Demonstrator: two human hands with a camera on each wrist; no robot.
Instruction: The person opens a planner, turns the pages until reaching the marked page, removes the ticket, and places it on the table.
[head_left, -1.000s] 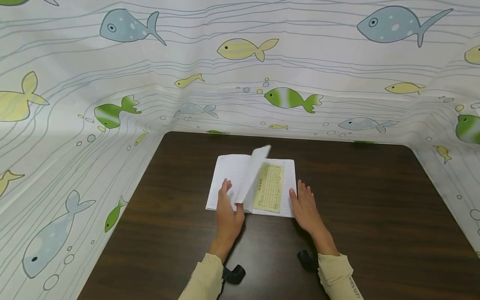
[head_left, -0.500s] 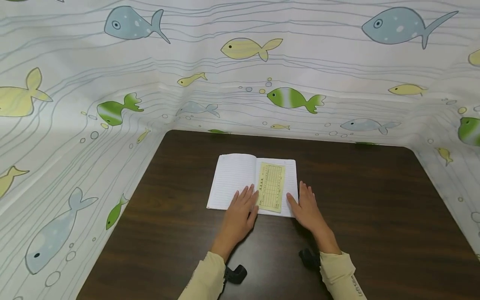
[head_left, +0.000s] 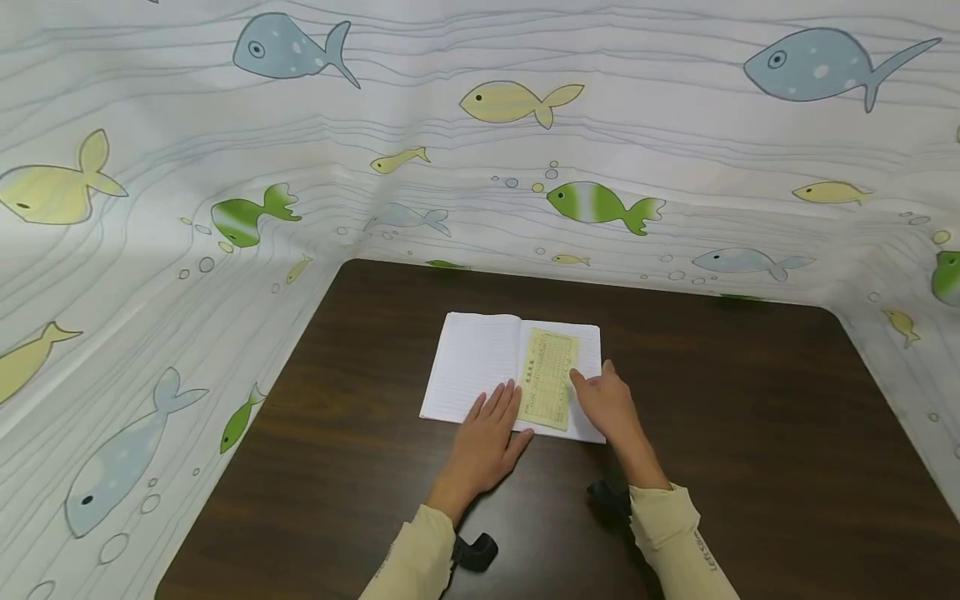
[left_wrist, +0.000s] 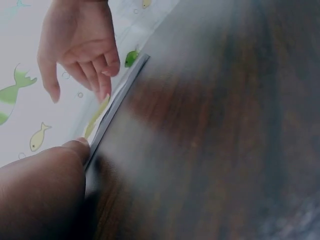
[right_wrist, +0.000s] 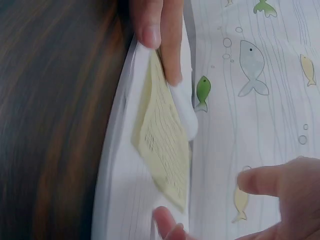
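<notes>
An open lined notebook (head_left: 474, 358) lies on the dark wooden table. On its right page is a yellow printed slip of paper (head_left: 550, 379) with a table grid. My left hand (head_left: 483, 450) rests with straight fingers on the lower part of the notebook by the spine, its fingertips along the slip's left edge. Above the right page, my right hand (head_left: 609, 404) hovers beside the slip with thumb and fingers apart. In the right wrist view, the slip (right_wrist: 165, 135) bows up a little from the page, and nothing lies between the right thumb and fingers.
A white sheet (head_left: 420, 117) printed with fish rises around the back and sides of the table (head_left: 750, 433). Black wrist devices (head_left: 476, 552) sit at both cuffs of the light yellow sleeves (head_left: 416, 550).
My left hand has let go of the turning leaf, which now lies flat on the left, and come down by the spine. My right hand has lifted from the page's right edge toward the slip.
</notes>
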